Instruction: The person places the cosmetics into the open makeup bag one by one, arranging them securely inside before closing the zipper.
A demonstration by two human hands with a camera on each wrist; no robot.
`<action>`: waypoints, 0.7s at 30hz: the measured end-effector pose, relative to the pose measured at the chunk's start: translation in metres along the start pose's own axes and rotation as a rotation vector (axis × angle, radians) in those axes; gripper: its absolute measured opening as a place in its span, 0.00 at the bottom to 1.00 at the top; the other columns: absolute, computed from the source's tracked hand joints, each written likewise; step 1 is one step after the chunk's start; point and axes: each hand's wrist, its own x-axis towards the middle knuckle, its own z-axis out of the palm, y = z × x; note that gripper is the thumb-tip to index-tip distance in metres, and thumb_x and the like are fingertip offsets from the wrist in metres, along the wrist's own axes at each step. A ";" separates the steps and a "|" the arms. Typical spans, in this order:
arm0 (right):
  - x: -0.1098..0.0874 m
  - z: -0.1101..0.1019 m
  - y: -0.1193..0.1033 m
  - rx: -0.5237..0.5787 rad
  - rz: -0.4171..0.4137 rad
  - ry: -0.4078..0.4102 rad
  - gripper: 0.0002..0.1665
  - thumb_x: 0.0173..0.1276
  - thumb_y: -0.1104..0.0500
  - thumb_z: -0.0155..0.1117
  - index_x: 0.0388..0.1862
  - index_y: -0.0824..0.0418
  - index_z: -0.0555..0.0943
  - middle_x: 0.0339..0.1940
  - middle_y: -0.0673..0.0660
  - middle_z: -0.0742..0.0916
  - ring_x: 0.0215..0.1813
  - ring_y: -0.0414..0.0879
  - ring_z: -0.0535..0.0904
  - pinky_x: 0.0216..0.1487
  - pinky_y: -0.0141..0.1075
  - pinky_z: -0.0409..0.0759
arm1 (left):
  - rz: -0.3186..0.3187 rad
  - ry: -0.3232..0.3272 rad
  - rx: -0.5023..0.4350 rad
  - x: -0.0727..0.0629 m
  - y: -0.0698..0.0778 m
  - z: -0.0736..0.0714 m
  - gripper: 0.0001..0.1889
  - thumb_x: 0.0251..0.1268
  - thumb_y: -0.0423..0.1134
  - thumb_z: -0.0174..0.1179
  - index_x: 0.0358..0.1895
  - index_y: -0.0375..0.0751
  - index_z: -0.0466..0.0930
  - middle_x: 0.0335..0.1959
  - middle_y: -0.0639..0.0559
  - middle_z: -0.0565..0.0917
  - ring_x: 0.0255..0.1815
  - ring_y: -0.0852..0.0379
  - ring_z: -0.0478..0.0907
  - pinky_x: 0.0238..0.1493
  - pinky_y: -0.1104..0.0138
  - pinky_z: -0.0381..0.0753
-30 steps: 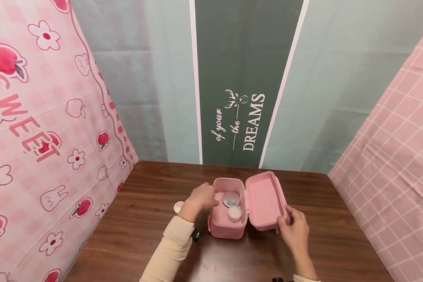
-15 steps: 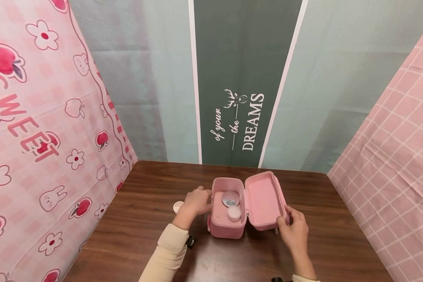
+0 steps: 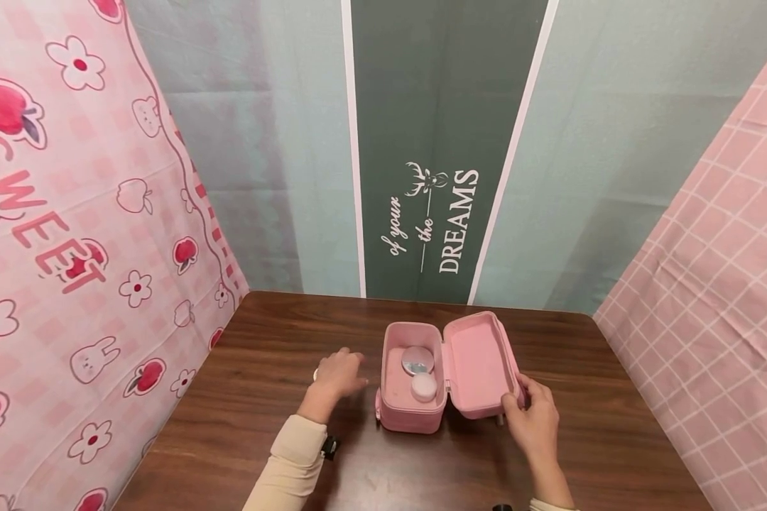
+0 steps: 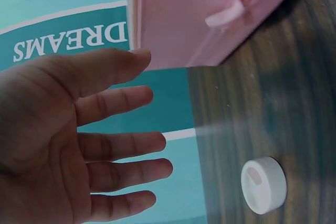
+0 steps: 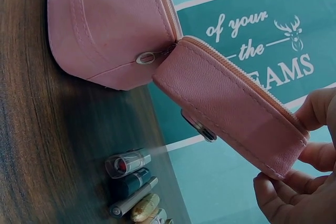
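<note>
A pink zippered cosmetic case (image 3: 415, 420) stands on the table with its lid (image 3: 482, 365) swung out to the right. Inside it lie a shiny, mirror-like disc (image 3: 417, 359) and a small white round container (image 3: 424, 387). The lid's outer edge is pinched by my right hand (image 3: 535, 419), thumb on one side and fingers on the other. Left of the case, my left hand (image 3: 339, 374) holds nothing; its fingers are spread and fairly straight in the left wrist view. Below them sits a white round pot (image 4: 264, 185), mostly hidden behind that hand in the head view.
In the right wrist view, a clear-capped lipstick (image 5: 127, 163), a dark tube (image 5: 129, 183), a silver tube (image 5: 134, 198) and a gold item (image 5: 145, 207) lie near the lid. Fabric curtains (image 3: 294, 177) border the wooden table (image 3: 281, 326) at back and sides.
My left hand has come out of the case and moved left and toward me, over the white pot. My right hand stays on the lid, and the case has hardly shifted.
</note>
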 end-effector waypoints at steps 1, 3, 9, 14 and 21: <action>0.000 0.000 0.000 0.001 -0.002 0.002 0.22 0.51 0.68 0.59 0.47 0.73 0.79 0.45 0.70 0.79 0.44 0.61 0.74 0.41 0.49 0.67 | -0.002 0.000 0.000 -0.001 -0.002 0.001 0.20 0.49 0.47 0.67 0.45 0.41 0.81 0.40 0.42 0.78 0.40 0.41 0.77 0.38 0.50 0.74; 0.000 0.000 0.000 0.004 -0.003 0.003 0.22 0.51 0.68 0.59 0.47 0.73 0.79 0.45 0.70 0.78 0.45 0.62 0.74 0.41 0.50 0.67 | -0.007 0.002 0.001 -0.002 -0.005 0.004 0.21 0.48 0.47 0.68 0.46 0.41 0.81 0.40 0.42 0.78 0.41 0.41 0.77 0.38 0.50 0.74; -0.001 -0.001 0.000 0.007 0.018 -0.005 0.22 0.51 0.67 0.59 0.48 0.72 0.78 0.46 0.69 0.78 0.45 0.62 0.74 0.42 0.50 0.67 | -0.026 0.012 -0.022 -0.006 -0.015 0.012 0.21 0.47 0.45 0.69 0.45 0.40 0.81 0.39 0.41 0.77 0.40 0.40 0.76 0.36 0.49 0.73; -0.001 0.000 0.000 0.006 0.031 -0.015 0.22 0.52 0.67 0.58 0.49 0.72 0.78 0.46 0.70 0.78 0.45 0.62 0.74 0.42 0.50 0.67 | -0.033 0.025 -0.049 -0.008 -0.022 0.019 0.20 0.47 0.44 0.69 0.44 0.39 0.81 0.39 0.41 0.76 0.39 0.40 0.77 0.36 0.49 0.74; -0.001 0.000 0.000 0.010 0.041 -0.018 0.23 0.52 0.67 0.58 0.49 0.73 0.78 0.46 0.70 0.78 0.46 0.62 0.74 0.43 0.50 0.67 | -0.025 0.076 -0.086 -0.012 -0.035 0.034 0.19 0.49 0.43 0.68 0.44 0.38 0.81 0.42 0.39 0.76 0.41 0.38 0.76 0.36 0.48 0.74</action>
